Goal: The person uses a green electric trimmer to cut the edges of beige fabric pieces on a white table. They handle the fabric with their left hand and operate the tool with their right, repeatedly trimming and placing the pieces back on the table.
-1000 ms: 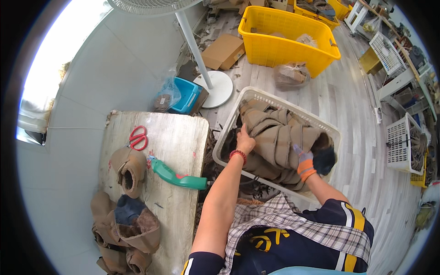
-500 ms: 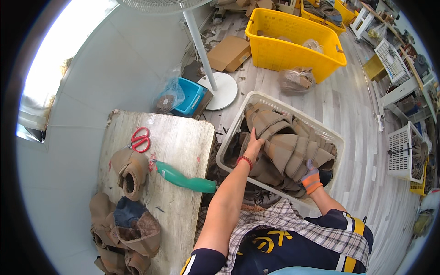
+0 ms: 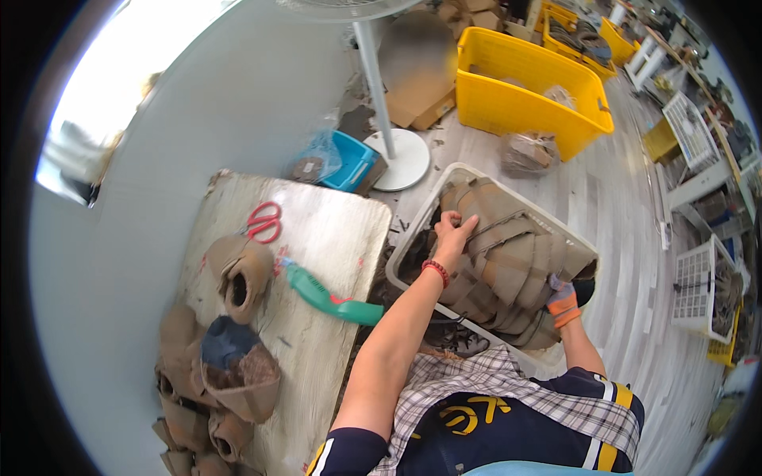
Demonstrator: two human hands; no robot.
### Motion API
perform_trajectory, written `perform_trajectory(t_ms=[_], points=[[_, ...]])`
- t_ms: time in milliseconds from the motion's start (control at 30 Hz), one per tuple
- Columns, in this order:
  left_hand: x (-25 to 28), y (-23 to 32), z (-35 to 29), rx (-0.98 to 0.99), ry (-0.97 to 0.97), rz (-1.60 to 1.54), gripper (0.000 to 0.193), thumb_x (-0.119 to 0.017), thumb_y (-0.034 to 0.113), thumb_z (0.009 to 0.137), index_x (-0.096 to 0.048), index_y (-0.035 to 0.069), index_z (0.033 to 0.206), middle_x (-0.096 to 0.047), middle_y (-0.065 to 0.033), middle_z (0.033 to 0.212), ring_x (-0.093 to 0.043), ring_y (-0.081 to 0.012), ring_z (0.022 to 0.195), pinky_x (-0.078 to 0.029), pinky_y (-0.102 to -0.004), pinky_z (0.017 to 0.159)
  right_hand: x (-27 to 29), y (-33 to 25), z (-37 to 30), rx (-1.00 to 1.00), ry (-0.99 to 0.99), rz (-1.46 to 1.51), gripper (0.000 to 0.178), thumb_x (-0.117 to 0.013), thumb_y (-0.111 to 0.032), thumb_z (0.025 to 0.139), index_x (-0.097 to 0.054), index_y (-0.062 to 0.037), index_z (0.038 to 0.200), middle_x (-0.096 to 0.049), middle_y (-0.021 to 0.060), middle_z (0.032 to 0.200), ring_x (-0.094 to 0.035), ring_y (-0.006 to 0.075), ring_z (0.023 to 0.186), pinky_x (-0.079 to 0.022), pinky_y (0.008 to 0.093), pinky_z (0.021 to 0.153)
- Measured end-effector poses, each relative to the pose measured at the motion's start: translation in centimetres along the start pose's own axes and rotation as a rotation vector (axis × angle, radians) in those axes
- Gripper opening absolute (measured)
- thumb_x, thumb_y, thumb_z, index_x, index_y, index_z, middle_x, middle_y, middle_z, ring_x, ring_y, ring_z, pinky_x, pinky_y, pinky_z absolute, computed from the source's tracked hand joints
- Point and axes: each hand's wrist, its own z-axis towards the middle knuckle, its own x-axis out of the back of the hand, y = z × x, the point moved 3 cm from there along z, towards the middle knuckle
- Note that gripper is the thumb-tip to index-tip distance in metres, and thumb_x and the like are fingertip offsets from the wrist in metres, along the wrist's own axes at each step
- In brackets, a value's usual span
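Note:
A white plastic basket (image 3: 419,208) in front of me is filled with nested brown shoe uppers (image 3: 508,258). My left hand (image 3: 452,236), bare with a red bead bracelet at the wrist, rests on the left part of the stack, thumb and forefinger apart. On the right side of the basket, my right hand (image 3: 563,301) wears an orange and grey glove. Its fingers close on the edge of the stacked uppers and are partly hidden. A dark upper or lining (image 3: 585,290) shows beside that glove.
To the left, a worn table (image 3: 317,218) holds red scissors (image 3: 264,223), a green handheld tool (image 3: 325,297) and several brown fleece-lined uppers (image 3: 238,373). Beyond stand a fan base (image 3: 405,163), a blue bin (image 3: 353,163), a yellow crate (image 3: 516,99) and a plastic-bagged bundle (image 3: 528,153).
My left hand has shifted on the stack and its fingers have bent. The gloved right hand has moved right along the uppers, which have shifted with it. The view has turned slightly.

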Motion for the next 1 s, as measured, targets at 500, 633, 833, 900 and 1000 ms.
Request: perform_trajectory(t_ms=[500, 633, 833, 900, 1000], points=[[28.9, 11.9, -36.3, -0.902, 0.863, -0.102, 0.073, -0.078, -0.001, 0.065, -0.043, 0.008, 0.128, -0.046, -0.0046, 0.117, -0.048, -0.0093, 0.070, -0.046, -0.0224, 0.063, -47.9, -4.7, 0.3, 0.409, -1.116, -0.385, 0.046, -0.061, -0.007, 0.084, -0.047, -0.0048, 0.128, -0.057, 0.0069, 0.121, -0.055, 0.0200, 0.108, -0.043, 0.0330, 0.094], [32.5, 5.5, -48.5, -0.627, 1.254, 0.510, 0.052, -0.077, -0.001, 0.064, -0.058, 0.003, 0.112, -0.054, -0.0028, 0.100, -0.053, -0.0135, 0.086, -0.045, -0.0275, 0.080, -64.5, 0.3, -6.5, 0.216, -1.460, -0.243, 0.052, -0.068, -0.006, 0.078, -0.051, -0.0033, 0.127, -0.061, 0.0059, 0.117, -0.056, 0.0175, 0.106, -0.043, 0.0313, 0.094], [36.2, -6.5, -50.9, -0.438, 1.152, 0.015, 0.045, -0.077, 0.012, 0.076, -0.059, -0.004, 0.115, -0.061, -0.0040, 0.113, -0.055, -0.0132, 0.103, -0.044, -0.0298, 0.088, -74.8, 15.7, -12.6, 0.166, -1.534, -0.665, 0.043, -0.071, -0.021, 0.081, -0.060, -0.0027, 0.118, -0.067, 0.0072, 0.104, -0.059, 0.0129, 0.094, -0.048, 0.0282, 0.083], [36.7, -5.4, -48.6, -0.570, 1.081, -0.134, 0.043, -0.075, 0.015, 0.079, -0.060, -0.003, 0.115, -0.062, -0.0051, 0.113, -0.055, -0.0125, 0.102, -0.044, -0.0290, 0.089, -71.4, 18.6, -9.1, 0.058, -1.490, -0.855, 0.042, -0.070, -0.022, 0.082, -0.060, -0.0034, 0.119, -0.066, 0.0080, 0.108, -0.060, 0.0140, 0.095, -0.048, 0.0282, 0.083], [36.0, -6.8, -50.0, -0.661, 1.165, -0.229, 0.041, -0.070, 0.020, 0.085, -0.059, -0.002, 0.117, -0.062, -0.0038, 0.115, -0.056, -0.0124, 0.102, -0.043, -0.0293, 0.091, -66.7, 11.6, -15.0, 0.610, -1.189, -0.881, 0.044, -0.071, -0.028, 0.079, -0.061, -0.0048, 0.116, -0.065, 0.0135, 0.108, -0.062, 0.0252, 0.096, -0.049, 0.0322, 0.084]])
